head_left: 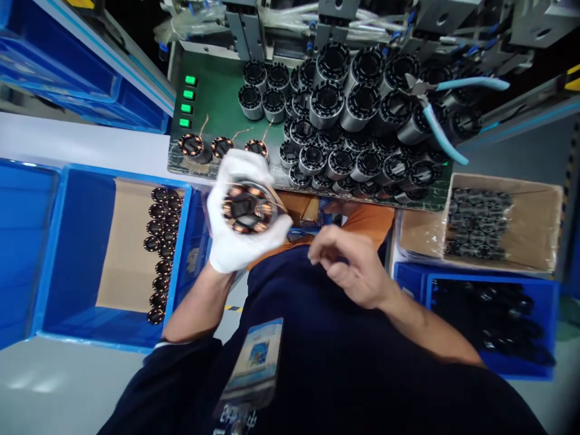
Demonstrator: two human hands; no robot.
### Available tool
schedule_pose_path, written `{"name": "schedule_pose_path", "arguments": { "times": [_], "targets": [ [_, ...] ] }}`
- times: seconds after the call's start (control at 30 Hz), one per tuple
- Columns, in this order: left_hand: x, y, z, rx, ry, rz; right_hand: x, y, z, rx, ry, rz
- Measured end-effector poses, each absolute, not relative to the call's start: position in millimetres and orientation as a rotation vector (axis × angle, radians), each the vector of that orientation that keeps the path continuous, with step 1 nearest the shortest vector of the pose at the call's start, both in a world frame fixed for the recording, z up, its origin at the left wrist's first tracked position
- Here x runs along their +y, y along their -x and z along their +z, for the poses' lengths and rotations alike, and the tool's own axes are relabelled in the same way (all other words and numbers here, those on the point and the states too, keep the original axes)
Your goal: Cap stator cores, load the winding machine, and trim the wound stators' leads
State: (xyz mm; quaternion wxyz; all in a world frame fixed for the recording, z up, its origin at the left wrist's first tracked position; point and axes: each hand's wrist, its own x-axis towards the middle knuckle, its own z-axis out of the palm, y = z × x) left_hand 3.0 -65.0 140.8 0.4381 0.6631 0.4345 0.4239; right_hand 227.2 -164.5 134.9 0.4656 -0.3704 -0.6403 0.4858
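My left hand [240, 241], in a white glove, is closed around a round motor stator with copper windings [247, 209], held face up in front of my chest. A thin copper wire [276, 202] trails from the stator toward the right. My bare right hand [351, 266] hovers just right of it with fingers curled and pinched; whether it holds the wire end is too blurred to tell. Three wound stators [222, 147] with wire tails stand on the green bench [217, 96] just beyond my left hand.
Several unwound black stators [353, 121] crowd the bench, with blue-handled pliers [446, 115] lying on them. A blue bin [77, 254] at left holds cardboard and a row of wound stators [161, 254]. A cardboard box [534, 223] of parts and another blue bin [493, 320] sit at right.
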Motion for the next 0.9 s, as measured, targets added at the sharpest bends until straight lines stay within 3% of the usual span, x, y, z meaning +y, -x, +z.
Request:
{"name": "schedule_pose_path", "arguments": {
  "times": [0.13, 0.3, 0.43, 0.6, 0.77, 0.9],
  "targets": [
    [-81, -14, 141, 0.812, -1.778, 1.128, -152, -228, 150, -1.348, 1.062, 1.446],
    [-103, -22, 136, 0.749, -1.248, 0.866, -170, -218, 126, -1.151, 0.904, 1.584],
    [-108, -36, 131, 0.642, -0.595, 0.677, -179, -226, 122, -1.264, 1.023, 1.481],
    [-114, -52, 133, 0.686, -0.552, 0.776, -172, -230, 152, -1.395, 0.939, 1.038],
    [-124, -45, 131, 0.637, -0.564, 0.549, -167, -223, 163, -1.280, 0.708, 1.049],
    [-125, -48, 124, 0.717, -0.459, 0.672, -172, -222, 154, -1.617, 0.837, 1.086]
  ]
}}
